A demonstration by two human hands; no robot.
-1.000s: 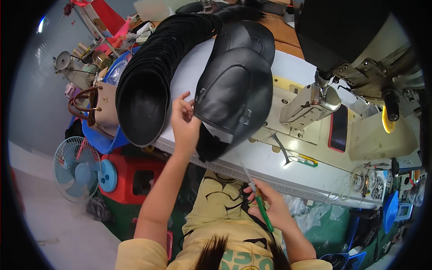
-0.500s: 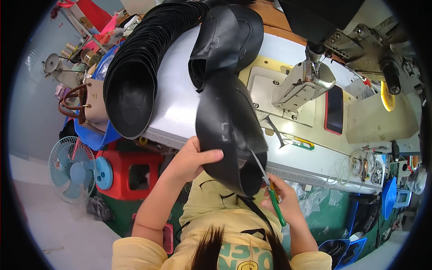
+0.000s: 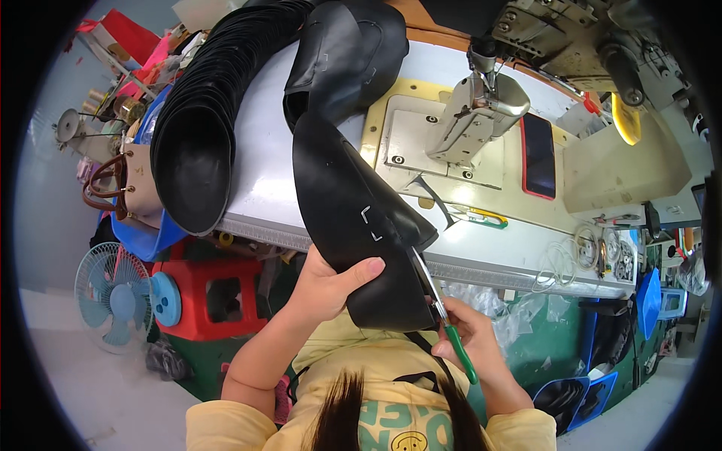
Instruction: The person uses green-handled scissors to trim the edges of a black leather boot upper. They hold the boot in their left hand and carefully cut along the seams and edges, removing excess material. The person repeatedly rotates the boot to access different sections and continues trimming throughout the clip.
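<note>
Now that the right hand [image 3: 474, 334], fingers curled round green-handled steel scissors [image 3: 457, 346], has brought them to an edge, the left hand [image 3: 325, 289] pinches the black, curved, leathery panel [image 3: 338, 192], seemingly placed for cutting, nearer than the grey metal sewing machine [image 3: 481, 124].

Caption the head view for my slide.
Left hand grips a black panel; right hand holds green-handled scissors at its edge.

Black boot-shaft piece [image 3: 335, 177]: smooth, leather-like, soft sheen. Scissors [image 3: 442, 312]: shiny metal blades, glossy green plastic handle. Tabletop [image 3: 265, 184]: smooth, glossy white. Sewing-machine post [image 3: 470, 128]: worn, shiny metal. Stool [image 3: 184, 316]: red plastic. T-shirt [image 3: 353, 357]: matt yellow cloth.
</note>
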